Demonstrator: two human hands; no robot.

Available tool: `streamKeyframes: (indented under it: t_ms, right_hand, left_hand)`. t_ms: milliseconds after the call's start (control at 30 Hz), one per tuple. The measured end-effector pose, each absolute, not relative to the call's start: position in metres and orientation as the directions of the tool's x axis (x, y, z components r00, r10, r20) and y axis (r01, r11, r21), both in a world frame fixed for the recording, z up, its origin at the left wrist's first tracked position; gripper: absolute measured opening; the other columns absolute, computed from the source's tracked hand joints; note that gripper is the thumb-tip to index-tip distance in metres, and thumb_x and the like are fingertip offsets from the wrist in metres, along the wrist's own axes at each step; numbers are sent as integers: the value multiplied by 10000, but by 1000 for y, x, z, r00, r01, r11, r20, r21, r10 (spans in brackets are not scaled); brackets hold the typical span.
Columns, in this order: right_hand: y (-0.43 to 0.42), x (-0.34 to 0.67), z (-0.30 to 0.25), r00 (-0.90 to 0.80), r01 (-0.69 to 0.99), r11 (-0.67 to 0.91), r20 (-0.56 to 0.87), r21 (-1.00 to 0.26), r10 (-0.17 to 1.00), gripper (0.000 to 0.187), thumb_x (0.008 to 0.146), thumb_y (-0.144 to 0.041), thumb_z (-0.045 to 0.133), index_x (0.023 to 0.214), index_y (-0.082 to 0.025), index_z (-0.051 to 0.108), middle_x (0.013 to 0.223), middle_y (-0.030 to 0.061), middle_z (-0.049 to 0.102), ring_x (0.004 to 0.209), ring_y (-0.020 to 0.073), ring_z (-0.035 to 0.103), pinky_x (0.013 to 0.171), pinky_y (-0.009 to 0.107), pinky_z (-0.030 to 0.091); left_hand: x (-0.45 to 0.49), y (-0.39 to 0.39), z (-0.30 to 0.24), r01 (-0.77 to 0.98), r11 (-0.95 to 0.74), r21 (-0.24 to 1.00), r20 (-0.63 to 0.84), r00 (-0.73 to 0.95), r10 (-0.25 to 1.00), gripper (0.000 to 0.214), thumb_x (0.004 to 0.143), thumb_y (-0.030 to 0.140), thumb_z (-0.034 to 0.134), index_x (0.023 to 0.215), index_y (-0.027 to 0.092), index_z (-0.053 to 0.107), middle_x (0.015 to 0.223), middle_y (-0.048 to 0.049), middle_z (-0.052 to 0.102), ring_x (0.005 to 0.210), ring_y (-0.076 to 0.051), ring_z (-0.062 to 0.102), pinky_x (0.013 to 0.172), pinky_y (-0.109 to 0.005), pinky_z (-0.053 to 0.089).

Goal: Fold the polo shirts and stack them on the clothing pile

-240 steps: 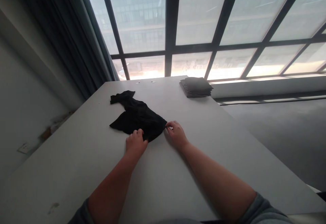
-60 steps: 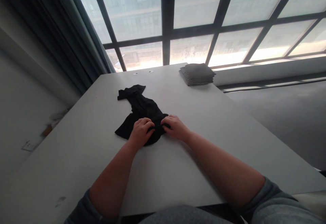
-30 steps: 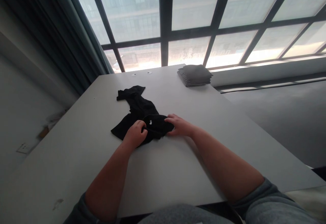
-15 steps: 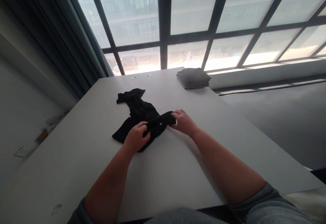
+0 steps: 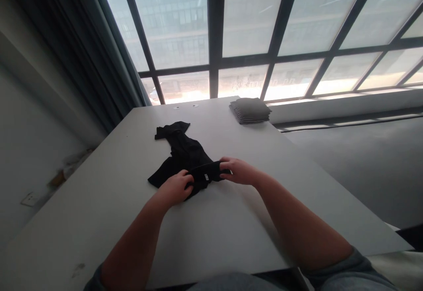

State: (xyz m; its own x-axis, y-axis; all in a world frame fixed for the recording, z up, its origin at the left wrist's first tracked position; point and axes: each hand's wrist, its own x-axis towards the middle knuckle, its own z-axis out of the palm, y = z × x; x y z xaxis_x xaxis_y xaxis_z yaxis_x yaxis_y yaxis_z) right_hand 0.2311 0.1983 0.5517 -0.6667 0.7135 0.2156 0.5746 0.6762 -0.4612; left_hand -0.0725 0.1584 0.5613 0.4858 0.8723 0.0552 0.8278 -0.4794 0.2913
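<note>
A crumpled black garment [image 5: 182, 155] lies on the white table [image 5: 228, 225], its kind hard to tell. My left hand [image 5: 175, 188] grips its near part. My right hand [image 5: 238, 171] pinches the right end of a folded black strip [image 5: 208, 172] of the same cloth, which runs between both hands. A small white label [image 5: 206, 177] shows on that strip. Part of the garment is hidden under my left hand.
A stack of folded dark striped cloth [image 5: 250, 110] sits at the table's far edge. Behind it is a large gridded window [image 5: 214, 26]. A dark curtain [image 5: 82, 39] hangs at the left, and a wall socket [image 5: 29, 199] is low on the left wall.
My right hand has moved right, drawing the folded strip out flatter, with the white label now lower and nearer my left hand. The view has tilted slightly.
</note>
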Motion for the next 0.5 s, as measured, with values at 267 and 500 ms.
streamKeyframes:
  t_ms: [267, 500]
  right_hand:
    - [183, 236, 557, -822, 507, 698, -42, -506, 567, 245, 794, -102, 759, 971, -259, 822, 1355, 48, 607, 744, 99, 643, 778, 254, 520]
    - [166, 231, 611, -857, 456, 767, 9, -451, 515, 234, 902, -154, 650, 1051, -259, 796, 1181, 34, 677, 764, 125, 636, 740, 257, 487]
  left_hand:
    - [-81, 137, 578, 801, -511, 311, -261, 589, 765, 256, 821, 188, 573, 929, 255, 796, 1294, -65, 639, 876, -189, 696, 787, -290, 547]
    - [-91, 126, 612, 786, -498, 365, -240, 597, 766, 172, 771, 305, 631, 753, 259, 796, 1183, -54, 719, 726, -177, 676, 664, -287, 521]
